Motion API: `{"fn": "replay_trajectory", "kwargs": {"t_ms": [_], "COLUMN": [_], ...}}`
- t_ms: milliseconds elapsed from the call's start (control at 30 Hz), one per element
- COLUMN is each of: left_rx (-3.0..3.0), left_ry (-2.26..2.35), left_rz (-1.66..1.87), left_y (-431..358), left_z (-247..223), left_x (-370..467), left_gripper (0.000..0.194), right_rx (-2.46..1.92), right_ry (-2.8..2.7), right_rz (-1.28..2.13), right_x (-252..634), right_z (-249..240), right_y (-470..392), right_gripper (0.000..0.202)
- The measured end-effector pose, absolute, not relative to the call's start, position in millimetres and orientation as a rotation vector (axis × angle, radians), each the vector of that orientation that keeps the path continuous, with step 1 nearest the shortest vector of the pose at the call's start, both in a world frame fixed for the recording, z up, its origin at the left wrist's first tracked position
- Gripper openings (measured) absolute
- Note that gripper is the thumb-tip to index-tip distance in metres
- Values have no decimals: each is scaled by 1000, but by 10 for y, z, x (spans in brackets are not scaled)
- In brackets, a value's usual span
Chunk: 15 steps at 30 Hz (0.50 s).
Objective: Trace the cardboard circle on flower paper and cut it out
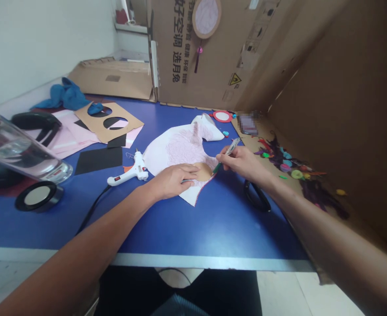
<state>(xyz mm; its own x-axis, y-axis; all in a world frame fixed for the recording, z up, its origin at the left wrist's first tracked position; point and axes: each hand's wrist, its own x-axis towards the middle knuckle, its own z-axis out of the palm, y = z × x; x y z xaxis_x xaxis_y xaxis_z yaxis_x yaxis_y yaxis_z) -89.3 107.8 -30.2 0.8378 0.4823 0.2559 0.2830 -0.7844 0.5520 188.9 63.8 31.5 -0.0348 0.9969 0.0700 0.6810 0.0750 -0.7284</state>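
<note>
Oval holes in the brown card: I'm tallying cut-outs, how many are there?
2 in the brown card: the back hole, partly covered by something blue; the front hole, nearer the glue gun.

Glossy blue tabletop (180, 228), matt brown cardboard box (209, 66), shiny clear bottle (19, 147), crinkled whitish sheet (170, 147).

"What does our left hand (177, 181) press?"
"A tan disc (204, 172), flat on the patterned white sheet (183, 147)."
"And our right hand (234, 159)?"
"We hold a pen (233, 146), its tip at the disc's edge."
</note>
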Motion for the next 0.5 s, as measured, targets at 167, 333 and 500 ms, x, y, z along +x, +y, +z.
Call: {"fn": "replay_trajectory", "kwargs": {"t_ms": [167, 333, 500], "left_rx": [2493, 2489, 2497], "left_ry": [582, 585, 580], "left_rz": [529, 531, 538], "left_y": [1069, 1069, 1081], "left_z": [-284, -296, -331], "left_x": [-886, -885, -888], "left_gripper": [34, 35, 36], "right_rx": [-1683, -1698, -1710], "right_ry": [-1749, -1750, -1748], "right_rz": [725, 758, 738], "right_x": [1914, 1924, 1970], "right_z": [304, 307, 275], "right_y": [716, 788, 870], "right_gripper": [34, 35, 33]}}
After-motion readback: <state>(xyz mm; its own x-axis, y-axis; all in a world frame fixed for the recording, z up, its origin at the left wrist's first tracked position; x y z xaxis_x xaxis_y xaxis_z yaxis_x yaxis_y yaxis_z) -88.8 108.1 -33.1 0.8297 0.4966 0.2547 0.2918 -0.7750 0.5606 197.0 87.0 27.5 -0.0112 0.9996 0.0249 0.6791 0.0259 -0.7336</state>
